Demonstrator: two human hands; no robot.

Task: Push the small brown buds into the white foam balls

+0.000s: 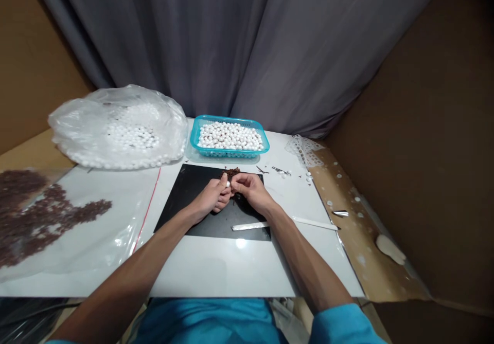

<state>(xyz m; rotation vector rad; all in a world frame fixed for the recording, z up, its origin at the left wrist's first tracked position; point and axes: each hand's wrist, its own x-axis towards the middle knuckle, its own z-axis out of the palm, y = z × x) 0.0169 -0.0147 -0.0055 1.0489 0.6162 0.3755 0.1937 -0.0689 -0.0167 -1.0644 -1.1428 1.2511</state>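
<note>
My left hand (214, 195) is closed, with a small white ball (228, 184) held at its thumb tip. Close against it, my right hand (250, 188) is pinched at the ball; whatever lies between its fingertips is too small to make out. Both hands are over a black mat (181, 195). Just behind the fingers is a small heap of dark brown bits (232, 172), partly hidden by them. A white strip-like stick (249, 227) lies on the mat's front part, running under my right forearm.
A blue basket (229, 152) full of white balls stands behind the mat. To the left are a clear bag (116, 133) of white balls and a zip bag (127, 215) with brown bits. Tweezers (281, 170), a pen (316, 223) and a metal cone (340, 213) lie on the right.
</note>
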